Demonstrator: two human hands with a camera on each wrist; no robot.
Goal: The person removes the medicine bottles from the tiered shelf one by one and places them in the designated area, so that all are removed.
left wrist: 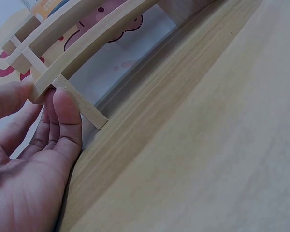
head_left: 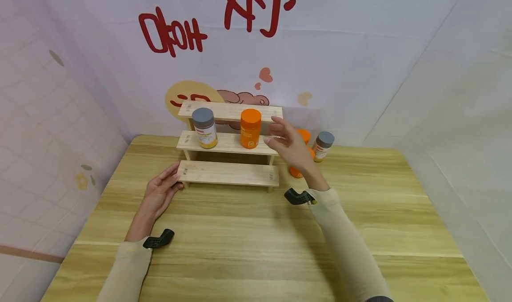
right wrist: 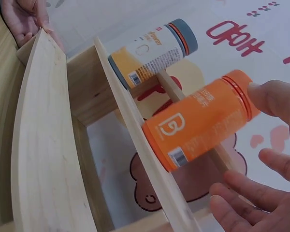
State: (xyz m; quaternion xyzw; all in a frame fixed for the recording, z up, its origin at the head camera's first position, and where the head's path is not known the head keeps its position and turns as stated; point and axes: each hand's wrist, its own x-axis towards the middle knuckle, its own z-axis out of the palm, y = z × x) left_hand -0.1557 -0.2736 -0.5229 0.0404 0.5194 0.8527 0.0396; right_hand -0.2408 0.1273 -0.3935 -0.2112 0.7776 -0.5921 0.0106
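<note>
A three-tier wooden display shelf [head_left: 228,173] stands against the back wall. My left hand [head_left: 160,192] pinches the left end of its lowest board, thumb above and fingers curled beneath, as the left wrist view shows. On the middle tier a jar with a grey lid [head_left: 205,129] stands upright at the left. An orange jar [head_left: 250,129] is upright to its right on that same board. Just right of the orange jar is my right hand [head_left: 291,147], fingers spread and holding nothing. Its thumb overlaps the orange lid [right wrist: 241,92] in the right wrist view.
Right of the shelf, on the wooden table [head_left: 240,248], stand a grey-lidded jar [head_left: 322,145] and orange jars [head_left: 296,172] partly hidden behind my right hand. A white printed cloth [head_left: 340,71] hangs close behind the shelf, with more cloth at both sides.
</note>
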